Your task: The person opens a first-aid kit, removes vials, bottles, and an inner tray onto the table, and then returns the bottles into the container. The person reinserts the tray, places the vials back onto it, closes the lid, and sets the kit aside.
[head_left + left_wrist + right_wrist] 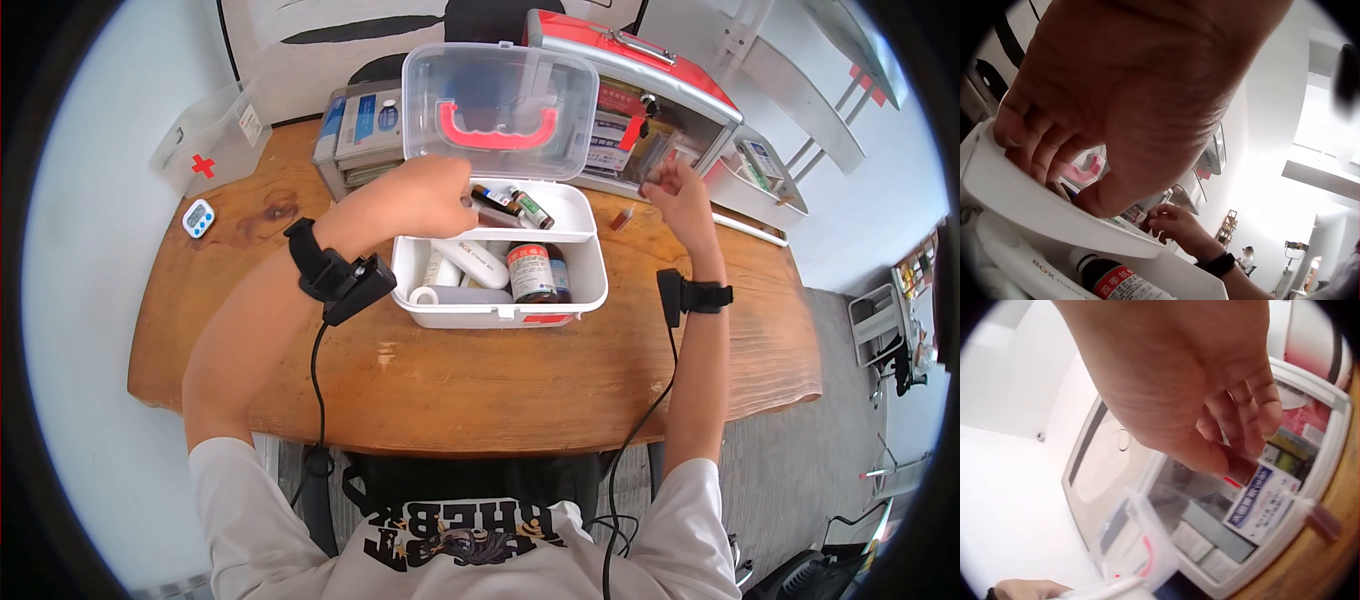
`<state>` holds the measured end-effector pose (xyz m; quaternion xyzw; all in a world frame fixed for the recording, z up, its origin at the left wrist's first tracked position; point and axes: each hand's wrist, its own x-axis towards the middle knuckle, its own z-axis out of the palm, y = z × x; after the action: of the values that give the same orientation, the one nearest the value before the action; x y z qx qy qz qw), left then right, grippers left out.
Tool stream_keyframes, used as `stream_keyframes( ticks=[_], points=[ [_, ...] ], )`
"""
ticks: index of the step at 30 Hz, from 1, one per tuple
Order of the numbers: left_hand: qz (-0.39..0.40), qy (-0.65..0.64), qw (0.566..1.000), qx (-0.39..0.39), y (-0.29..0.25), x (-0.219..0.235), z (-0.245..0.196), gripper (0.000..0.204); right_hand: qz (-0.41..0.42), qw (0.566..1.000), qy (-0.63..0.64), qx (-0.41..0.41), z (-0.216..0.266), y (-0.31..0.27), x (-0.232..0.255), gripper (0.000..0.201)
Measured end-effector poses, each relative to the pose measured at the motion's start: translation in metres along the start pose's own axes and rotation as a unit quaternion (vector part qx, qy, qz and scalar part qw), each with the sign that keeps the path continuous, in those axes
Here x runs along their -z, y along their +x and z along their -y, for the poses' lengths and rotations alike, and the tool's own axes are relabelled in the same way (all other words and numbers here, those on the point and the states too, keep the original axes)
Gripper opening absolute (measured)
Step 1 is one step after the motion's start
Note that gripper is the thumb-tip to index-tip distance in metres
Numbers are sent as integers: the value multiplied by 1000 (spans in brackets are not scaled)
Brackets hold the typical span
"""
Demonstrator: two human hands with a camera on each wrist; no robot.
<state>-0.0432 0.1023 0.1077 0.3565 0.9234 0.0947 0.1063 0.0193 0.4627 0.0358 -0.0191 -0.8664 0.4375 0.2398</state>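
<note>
Right hand (686,205) pinching a small brown vial (1242,469), right of the white box (455,316) — light, stiff, probably slick and breakable, best held round its middle. Right arm (697,390) stretches forward; left arm (243,335) slants inward, left hand (425,197) at the box's upper tray (574,208) — can't tell its grip.

Head view: looks from above, forward and down over the wooden surface (480,385). Left wrist view: very close under the left hand (1129,94), across the white box (455,317). Right wrist view: equally close to the right hand (1191,381), facing the cabinet (690,85). All share the pink handle (497,142).
</note>
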Motion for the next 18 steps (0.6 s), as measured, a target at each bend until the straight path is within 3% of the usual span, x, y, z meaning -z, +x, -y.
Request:
stream_keyframes(
  ticks=[2,3,5,6,8,10,11,12,13,14,16,18],
  points=[
    [-1,-3,1000,6,2,1,0,36,-39,996,-35,-71,-23,-8,0,21],
    [-5,0,1000,9,3,0,1,36,-40,996,-35,-68,-34,-12,-2,21],
    [-9,3,1000,15,0,0,0,36,-16,988,-44,-144,-51,-19,-8,23],
    [-30,4,999,22,-3,2,-1,35,-15,988,-41,-146,-63,-19,-10,23],
    [-41,8,999,26,-14,5,-4,34,17,982,-154,-112,-78,-25,-11,25],
    [-153,-80,985,-2,-31,10,2,26,23,982,-149,-117,-82,-27,-6,31],
    [-145,-78,986,-5,-42,12,3,26,30,984,-137,-111,-74,-29,-6,35],
    [-184,-158,970,15,-53,14,5,22,36,986,-124,-104,-66,-31,-5,39],
    [-224,-236,945,35,-61,17,12,19,42,985,-117,-122,-58,-33,-3,48],
    [-222,-234,946,35,-65,14,29,19,41,985,-114,-124,-62,-33,-1,48],
    [-304,-309,901,26,-73,-4,79,17,9,980,-188,-64,-72,-30,3,54],
    [-307,-313,898,45,-87,-18,117,17,-1,986,-130,-105,-49,-28,10,52]
  ],
)
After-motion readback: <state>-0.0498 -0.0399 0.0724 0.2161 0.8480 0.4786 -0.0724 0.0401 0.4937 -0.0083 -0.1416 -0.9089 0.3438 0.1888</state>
